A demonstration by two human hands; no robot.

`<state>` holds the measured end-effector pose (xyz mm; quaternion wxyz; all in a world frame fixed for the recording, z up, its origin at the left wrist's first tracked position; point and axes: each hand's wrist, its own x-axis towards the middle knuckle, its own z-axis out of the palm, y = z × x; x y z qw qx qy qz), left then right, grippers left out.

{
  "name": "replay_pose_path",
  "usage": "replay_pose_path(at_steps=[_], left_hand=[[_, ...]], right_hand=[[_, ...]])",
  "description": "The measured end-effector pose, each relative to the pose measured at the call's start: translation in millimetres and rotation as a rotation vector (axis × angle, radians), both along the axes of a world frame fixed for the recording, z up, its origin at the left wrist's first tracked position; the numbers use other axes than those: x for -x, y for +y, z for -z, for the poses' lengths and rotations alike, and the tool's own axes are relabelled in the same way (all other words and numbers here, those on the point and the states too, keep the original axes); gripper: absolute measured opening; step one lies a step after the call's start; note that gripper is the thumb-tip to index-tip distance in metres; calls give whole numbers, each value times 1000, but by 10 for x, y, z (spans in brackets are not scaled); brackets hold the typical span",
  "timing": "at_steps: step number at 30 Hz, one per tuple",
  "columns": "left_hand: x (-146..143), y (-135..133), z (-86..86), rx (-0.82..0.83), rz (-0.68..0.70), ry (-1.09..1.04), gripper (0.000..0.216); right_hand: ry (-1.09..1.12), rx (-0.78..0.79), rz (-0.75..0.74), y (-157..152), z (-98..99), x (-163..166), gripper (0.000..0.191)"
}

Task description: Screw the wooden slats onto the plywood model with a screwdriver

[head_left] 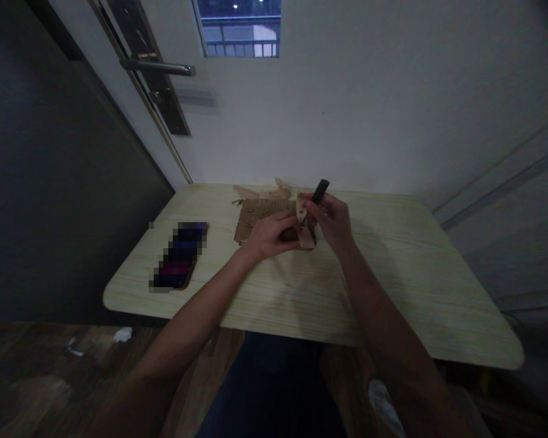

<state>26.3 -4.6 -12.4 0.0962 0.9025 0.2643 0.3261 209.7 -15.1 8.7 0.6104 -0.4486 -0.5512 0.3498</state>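
A brown, rough-edged piece of cardboard [247, 224] with many small holes lies on the table. My left hand [274, 234] rests over its right part, thumb and forefinger closed at the edge of a pale, leather-like piece [307, 238]. My right hand [332, 219] is closed around a tool with a black handle [320, 191], tilted with its thin end pointing down at the pale piece. Whether that tip enters the piece is too dark and small to tell. Behind the cardboard lie pale scraps [280, 191].
At the left of the wood-grain table [419, 274] lies a phone [180, 255] with its screen blurred out. A white door with a metal handle [164, 67] stands against the table's far edge. Crumpled white paper [123, 334] is on the floor.
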Motion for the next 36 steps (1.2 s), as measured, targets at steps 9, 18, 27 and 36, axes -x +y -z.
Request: replay_pose_path(at_steps=[9,18,27,36], left_hand=[[8,-1,2,6,-3,14,34],[5,17,31,-2,39,-38,31],[1,1,0,14,6,-7,32],[-3,-20,-21,33,-6,0,34]], right_hand=[[-106,-49,-62,12,-13,-37,37],[-63,-39,48,20,63,55,41],[45,48,-136,2,-29,-10,45],[-25,8,-101,30,-29,-68,44]])
